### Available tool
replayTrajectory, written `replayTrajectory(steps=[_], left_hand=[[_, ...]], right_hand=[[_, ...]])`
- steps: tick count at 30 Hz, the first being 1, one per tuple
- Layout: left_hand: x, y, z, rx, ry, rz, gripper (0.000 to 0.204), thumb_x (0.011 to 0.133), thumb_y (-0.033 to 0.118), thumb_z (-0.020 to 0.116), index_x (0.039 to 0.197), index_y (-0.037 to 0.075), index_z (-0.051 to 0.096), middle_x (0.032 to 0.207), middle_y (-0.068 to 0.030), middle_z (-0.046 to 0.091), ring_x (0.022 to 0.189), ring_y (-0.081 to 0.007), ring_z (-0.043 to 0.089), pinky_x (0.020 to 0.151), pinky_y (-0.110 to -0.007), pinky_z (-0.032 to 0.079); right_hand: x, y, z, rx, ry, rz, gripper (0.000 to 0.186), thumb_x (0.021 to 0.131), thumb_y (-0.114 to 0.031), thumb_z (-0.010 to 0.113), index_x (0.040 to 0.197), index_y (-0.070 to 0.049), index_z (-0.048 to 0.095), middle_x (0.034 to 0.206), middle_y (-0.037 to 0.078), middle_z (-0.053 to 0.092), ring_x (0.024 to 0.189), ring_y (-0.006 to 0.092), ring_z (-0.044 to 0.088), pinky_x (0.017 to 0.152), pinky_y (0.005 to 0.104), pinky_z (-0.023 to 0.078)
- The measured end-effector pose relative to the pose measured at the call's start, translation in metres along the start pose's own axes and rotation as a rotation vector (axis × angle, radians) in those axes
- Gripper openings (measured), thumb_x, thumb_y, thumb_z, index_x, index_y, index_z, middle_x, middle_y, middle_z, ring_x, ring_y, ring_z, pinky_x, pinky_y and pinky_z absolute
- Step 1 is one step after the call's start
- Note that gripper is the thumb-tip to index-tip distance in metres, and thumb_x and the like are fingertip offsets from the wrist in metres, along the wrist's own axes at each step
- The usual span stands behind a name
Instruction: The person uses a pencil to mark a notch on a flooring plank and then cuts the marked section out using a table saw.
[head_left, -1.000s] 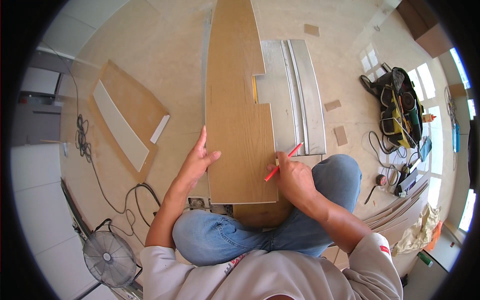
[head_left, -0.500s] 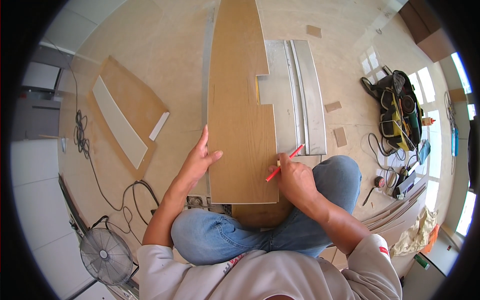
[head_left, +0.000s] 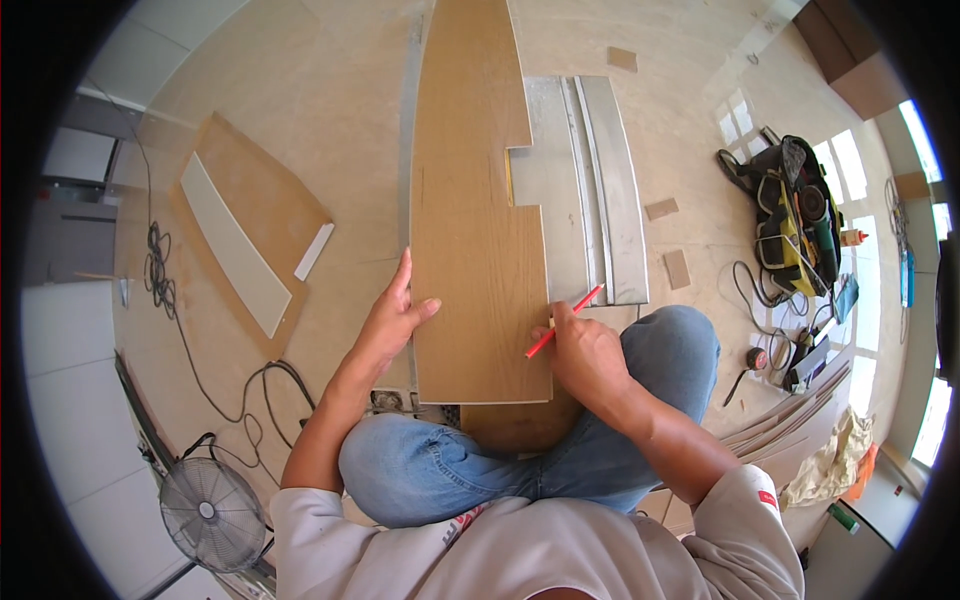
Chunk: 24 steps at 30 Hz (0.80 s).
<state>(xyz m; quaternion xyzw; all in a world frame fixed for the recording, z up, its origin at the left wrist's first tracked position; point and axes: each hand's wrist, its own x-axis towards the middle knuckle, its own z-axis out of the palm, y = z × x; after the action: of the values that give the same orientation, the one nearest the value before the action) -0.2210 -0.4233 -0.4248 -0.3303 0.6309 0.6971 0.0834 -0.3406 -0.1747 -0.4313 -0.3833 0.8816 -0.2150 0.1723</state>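
A long wood-grain plank (head_left: 475, 270) with a rectangular notch in its right edge lies lengthwise in front of me, its near end over my lap. My left hand (head_left: 386, 322) grips its left edge, thumb on the top face and index finger stretched along the side; the other fingers are partly hidden. In my right hand (head_left: 592, 352), closed at the plank's right edge, is a red pencil (head_left: 541, 343) held slantwise. Its lower end lies over the plank. Under the plank and to its right sits a grey metal-faced sheet (head_left: 557, 215) with lengthwise ridges.
At left, a brown board (head_left: 262, 190) carries a white strip, near black cables (head_left: 158, 265) and a fan (head_left: 212, 510). A tool bag (head_left: 795, 220) and tape measure (head_left: 756, 358) lie at right. Small brown offcuts (head_left: 677, 268) dot the floor beside the metal-faced sheet.
The whole scene sits slightly further left and up in the picture. Both hands keep their places on the plank, and the pencil keeps about the same slant.
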Motion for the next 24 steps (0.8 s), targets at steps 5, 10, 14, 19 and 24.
replayTrajectory(steps=[5, 10, 14, 19, 24], left_hand=[[0.0014, -0.0018, -0.0006, -0.001, -0.004, 0.010, 0.087, 0.095, 0.000, 0.056, 0.154, 0.006, -0.006, 0.155, -0.0154, 0.032, 0.131, -0.0192, 0.046, 0.107, -0.030, 0.036], [0.0014, -0.0015, 0.0005, -0.024, -0.005, 0.013, 0.086, 0.095, 0.000, 0.055, 0.154, 0.005, -0.007, 0.156, -0.0153, 0.031, 0.130, -0.0188, 0.046, 0.107, -0.030, 0.037], [0.0014, -0.0018, 0.0004, -0.026, -0.004, 0.014, 0.086, 0.095, -0.001, 0.055, 0.154, 0.005, -0.008, 0.156, -0.0152, 0.030, 0.130, -0.0188, 0.046, 0.106, -0.030, 0.037], [0.0013, -0.0007, 0.0010, -0.011, -0.001, 0.009, 0.086, 0.095, -0.001, 0.054, 0.154, 0.004, -0.008, 0.157, -0.0153, 0.028, 0.131, -0.0191, 0.045, 0.106, -0.030, 0.037], [0.0025, -0.0023, 0.0007, -0.013, -0.003, 0.018, 0.086, 0.095, -0.002, 0.054, 0.154, 0.004, -0.008, 0.157, -0.0156, 0.028, 0.131, -0.0193, 0.045, 0.106, -0.030, 0.037]], right_hand=[[0.0005, 0.0000, -0.0003, 0.029, -0.047, 0.034, 0.025, 0.090, -0.022, 0.064, 0.096, -0.001, 0.053, 0.061, 0.021, 0.061, 0.059, 0.0403, 0.063, 0.053, 0.0494, 0.048], [0.0008, 0.0020, 0.0021, -0.010, -0.021, 0.004, 0.025, 0.089, -0.023, 0.063, 0.087, -0.002, 0.049, 0.059, 0.018, 0.062, 0.055, 0.0367, 0.064, 0.051, 0.0463, 0.051], [0.0013, 0.0012, 0.0007, -0.015, -0.051, 0.020, 0.024, 0.089, -0.022, 0.062, 0.086, -0.002, 0.049, 0.060, 0.019, 0.062, 0.056, 0.0374, 0.064, 0.052, 0.0467, 0.051], [0.0018, 0.0016, 0.0017, -0.023, -0.057, 0.026, 0.024, 0.090, -0.023, 0.062, 0.086, -0.002, 0.049, 0.060, 0.019, 0.062, 0.057, 0.0376, 0.064, 0.052, 0.0469, 0.051], [0.0013, 0.0044, 0.0048, 0.002, -0.062, 0.047, 0.027, 0.091, -0.025, 0.063, 0.096, -0.001, 0.053, 0.062, 0.021, 0.062, 0.059, 0.0403, 0.063, 0.054, 0.0494, 0.049]])
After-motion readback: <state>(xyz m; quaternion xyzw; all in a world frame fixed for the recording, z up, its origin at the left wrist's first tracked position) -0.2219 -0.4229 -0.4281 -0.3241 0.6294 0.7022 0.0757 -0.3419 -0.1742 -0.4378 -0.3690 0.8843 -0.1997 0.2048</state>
